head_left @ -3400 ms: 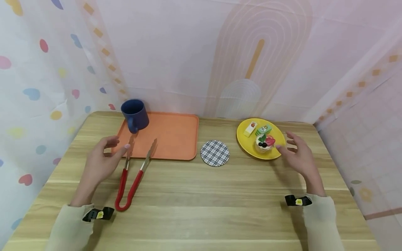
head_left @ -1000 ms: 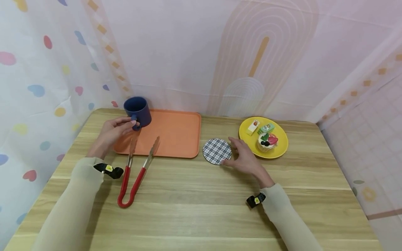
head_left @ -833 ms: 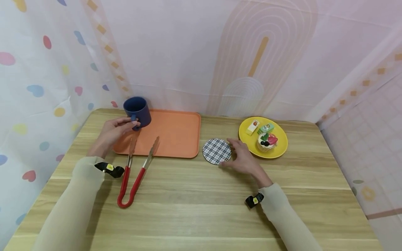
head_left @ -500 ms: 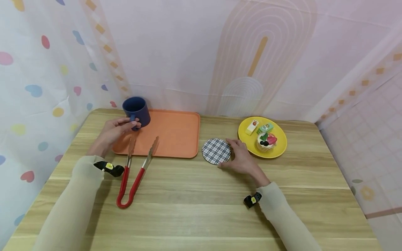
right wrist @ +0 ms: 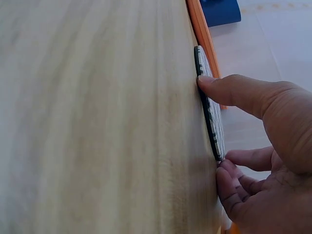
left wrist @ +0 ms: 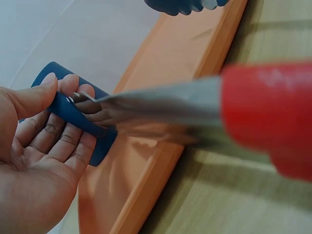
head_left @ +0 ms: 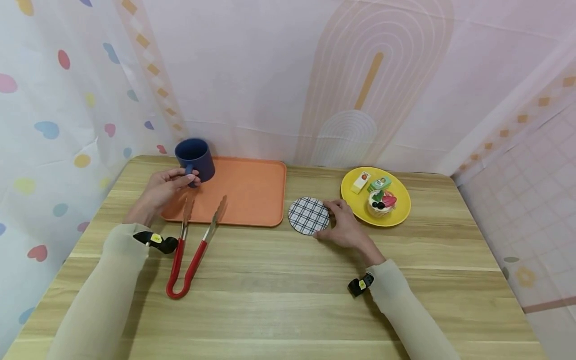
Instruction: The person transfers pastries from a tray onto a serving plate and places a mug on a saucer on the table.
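Observation:
My left hand (head_left: 161, 190) holds the handle of a dark blue mug (head_left: 203, 162), thumb and fingers closed about it. The mug stands upright at the back left corner of an orange tray (head_left: 252, 192). Right of the tray is a round black-and-white plaid coaster (head_left: 308, 216). My right hand (head_left: 345, 229) pinches it by its edge; in the right wrist view the thumb lies on the near rim of the coaster (right wrist: 210, 114) and the fingertips (right wrist: 226, 165) meet the rim further round.
Red-handled tongs (head_left: 192, 267) lie spread, tips over the tray's front edge, close beside my left wrist. A yellow plate (head_left: 399, 216) behind my right hand bears a fruit-topped cupcake (head_left: 380, 206) and two small cartons (head_left: 361, 183). Curtains hang behind the wooden table (head_left: 288, 310).
My left hand has moved up to the mug and taken its handle. My right hand has gone left from beside the plate to the coaster and closed on its edge; the coaster has shifted very slightly.

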Motion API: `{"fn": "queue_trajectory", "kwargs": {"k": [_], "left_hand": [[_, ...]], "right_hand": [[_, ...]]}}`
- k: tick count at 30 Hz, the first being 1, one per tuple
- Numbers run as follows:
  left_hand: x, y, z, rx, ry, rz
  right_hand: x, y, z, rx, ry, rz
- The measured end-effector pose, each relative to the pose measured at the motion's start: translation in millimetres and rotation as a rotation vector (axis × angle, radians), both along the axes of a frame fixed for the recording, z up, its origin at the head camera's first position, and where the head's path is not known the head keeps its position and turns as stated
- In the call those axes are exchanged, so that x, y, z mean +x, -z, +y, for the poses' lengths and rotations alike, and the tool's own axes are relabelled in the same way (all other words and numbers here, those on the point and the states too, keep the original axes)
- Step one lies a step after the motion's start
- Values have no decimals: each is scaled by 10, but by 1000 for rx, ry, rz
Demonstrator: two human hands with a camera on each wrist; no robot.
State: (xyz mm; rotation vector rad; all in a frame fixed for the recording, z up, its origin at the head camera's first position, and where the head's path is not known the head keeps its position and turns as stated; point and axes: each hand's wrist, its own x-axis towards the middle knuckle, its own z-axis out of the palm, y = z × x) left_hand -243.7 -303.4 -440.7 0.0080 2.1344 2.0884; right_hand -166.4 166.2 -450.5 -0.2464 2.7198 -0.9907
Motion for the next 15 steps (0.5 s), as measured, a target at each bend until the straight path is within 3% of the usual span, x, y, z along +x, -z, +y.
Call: {"fn": "queue_trajectory", "kwargs": {"k": [11, 15], "left_hand": [[-7, 22, 4, 104, 17, 12], [11, 6, 8, 82, 9, 11]], "right_hand": [[-13, -6, -41, 3, 19, -13], [-13, -14, -77, 28, 37, 2]]}}
